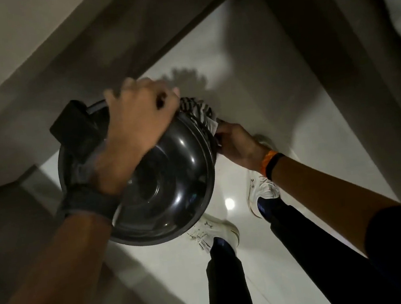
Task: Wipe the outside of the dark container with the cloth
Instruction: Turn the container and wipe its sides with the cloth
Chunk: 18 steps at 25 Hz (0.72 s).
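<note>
Overhead: dark container (157, 182) held off floor, mouth up. Left hand (139, 114) clamped on rim at 12 o'clock. Right hand (237, 144), nearer outer wall, pinching striped cloth (199, 112) against it at 2 o'clock.

The container (162, 181) fills the centre-left of the frame, held in the air and tipped so I look down into its round, glossy dark inside, with highlights on the curved wall and a ringed bottom. A dark blocky part sits on its rim at the upper left. The cloth (200, 114), striped black and white, lies bunched over the rim at the upper right and runs down the outer wall there, pressed against it.
</note>
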Available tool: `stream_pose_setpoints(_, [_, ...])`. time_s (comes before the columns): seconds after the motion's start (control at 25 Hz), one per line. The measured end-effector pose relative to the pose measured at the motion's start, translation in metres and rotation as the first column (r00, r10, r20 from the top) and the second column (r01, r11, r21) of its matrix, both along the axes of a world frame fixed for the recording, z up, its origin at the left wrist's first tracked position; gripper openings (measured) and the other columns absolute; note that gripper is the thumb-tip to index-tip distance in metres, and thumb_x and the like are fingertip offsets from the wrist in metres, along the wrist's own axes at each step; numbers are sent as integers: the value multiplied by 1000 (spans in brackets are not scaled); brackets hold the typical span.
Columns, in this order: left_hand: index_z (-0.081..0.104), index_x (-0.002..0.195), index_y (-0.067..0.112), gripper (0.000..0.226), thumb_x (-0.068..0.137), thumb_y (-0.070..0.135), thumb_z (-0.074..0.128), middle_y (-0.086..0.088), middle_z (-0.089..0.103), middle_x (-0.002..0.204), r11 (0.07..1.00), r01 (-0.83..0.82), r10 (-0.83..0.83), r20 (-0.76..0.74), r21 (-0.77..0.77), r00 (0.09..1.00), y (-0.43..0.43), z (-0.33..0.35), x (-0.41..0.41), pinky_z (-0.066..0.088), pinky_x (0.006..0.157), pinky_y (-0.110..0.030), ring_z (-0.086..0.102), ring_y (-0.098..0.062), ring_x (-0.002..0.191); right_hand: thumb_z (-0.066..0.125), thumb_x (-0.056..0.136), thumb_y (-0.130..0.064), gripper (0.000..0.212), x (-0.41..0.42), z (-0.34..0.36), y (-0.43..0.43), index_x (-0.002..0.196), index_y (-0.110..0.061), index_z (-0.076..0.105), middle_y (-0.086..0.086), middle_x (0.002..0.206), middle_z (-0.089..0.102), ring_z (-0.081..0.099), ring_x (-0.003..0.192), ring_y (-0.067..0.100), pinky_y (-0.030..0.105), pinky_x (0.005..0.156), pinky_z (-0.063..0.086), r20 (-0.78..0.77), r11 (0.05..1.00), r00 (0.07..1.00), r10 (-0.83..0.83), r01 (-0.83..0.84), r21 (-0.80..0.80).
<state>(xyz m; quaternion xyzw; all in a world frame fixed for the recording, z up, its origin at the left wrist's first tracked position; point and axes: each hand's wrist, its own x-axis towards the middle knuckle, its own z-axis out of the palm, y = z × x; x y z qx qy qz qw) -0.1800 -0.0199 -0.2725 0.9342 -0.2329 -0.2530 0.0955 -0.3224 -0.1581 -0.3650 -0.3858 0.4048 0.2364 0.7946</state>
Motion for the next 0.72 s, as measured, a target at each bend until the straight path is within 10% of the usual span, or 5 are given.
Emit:
stream_pose_setpoints(0.2, [58, 77, 23, 47, 98, 61, 41, 0, 67, 91, 949, 309, -314, 92, 64, 945, 0, 9, -37, 34, 98, -49, 53, -21, 100, 45, 89, -10, 26, -15, 46, -4, 94, -14, 71, 2, 93, 70, 66, 83, 12, 18, 72, 53, 199, 991, 973, 119, -104, -81])
stream_pose_setpoints(0.28, [48, 63, 27, 48, 98, 60, 47, 6, 58, 70, 973, 188, -173, 120, -133, 978, 28, 17, -30, 33, 89, -44, 48, -12, 81, 51, 85, -21, 26, -33, 66, 13, 101, -27, 71, -7, 99, 68, 67, 86, 3, 14, 75, 54, 297, 984, 945, 140, -99, -151])
stream_pose_setpoints(0.44, [40, 58, 35, 48, 102, 38, 61, 14, 46, 58, 904, -123, 149, 31, -409, 988, 62, 29, -24, 42, 85, -44, 43, 3, 66, 45, 99, -41, 48, -39, 55, 52, 147, -44, 40, -25, 152, 40, 37, 148, 14, 44, 125, 29, 271, 782, 897, 350, -120, -612])
stream_pose_setpoints(0.56, [49, 58, 24, 47, 102, 34, 61, 9, 47, 55, 881, -197, 240, 47, -431, 970, 61, 24, -26, 41, 84, -34, 45, 4, 61, 47, 108, -21, 48, -8, 24, 32, 154, -12, 37, 10, 161, 42, 37, 152, 28, 44, 130, 24, 54, 816, 972, 226, -159, -556])
stream_pose_setpoints(0.72, [45, 53, 27, 52, 101, 43, 58, 10, 46, 51, 851, -344, 381, 15, -397, 924, 53, 24, -4, 40, 88, -18, 49, 3, 52, 48, 105, -21, 29, -21, 38, 35, 128, -36, 59, -8, 131, 68, 63, 126, 13, 40, 107, 55, 131, 933, 985, 116, -63, -354])
